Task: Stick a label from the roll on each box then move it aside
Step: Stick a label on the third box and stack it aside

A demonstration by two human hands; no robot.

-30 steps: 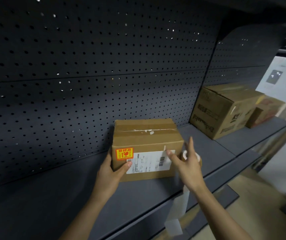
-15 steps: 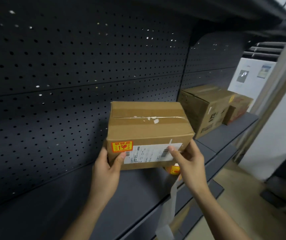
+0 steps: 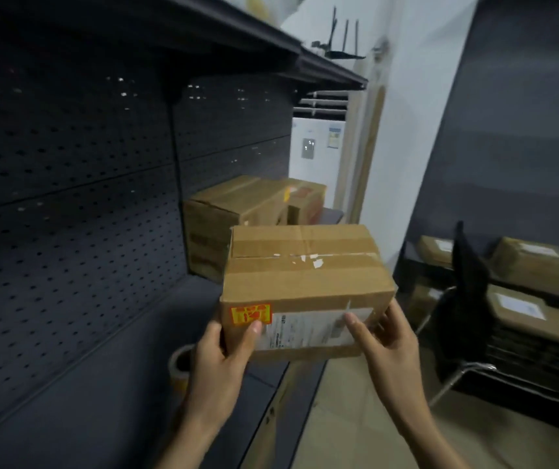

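A taped cardboard box point(image 3: 305, 275) is lifted off the dark shelf point(image 3: 102, 384), held between both hands. Its near face carries a red-and-yellow sticker point(image 3: 250, 313) and a white shipping label point(image 3: 308, 328). My left hand point(image 3: 224, 360) grips the lower left corner with its thumb on the front. On the right side, my right hand point(image 3: 384, 346) holds the box, thumb on the white label. The label roll point(image 3: 180, 367) lies on the shelf just left of my left hand, partly hidden by it.
A perforated dark back panel point(image 3: 68, 214) runs along the left. Two more cardboard boxes point(image 3: 237, 214) stand further along the shelf. To the right are a black chair point(image 3: 467, 316) and a low rack with several labelled boxes point(image 3: 535, 265). Tan floor point(image 3: 355, 418) lies below.
Both hands have lifted the box off the shelf and carried it rightward. The view has swung to the right, so the label roll now lies left of the hands.
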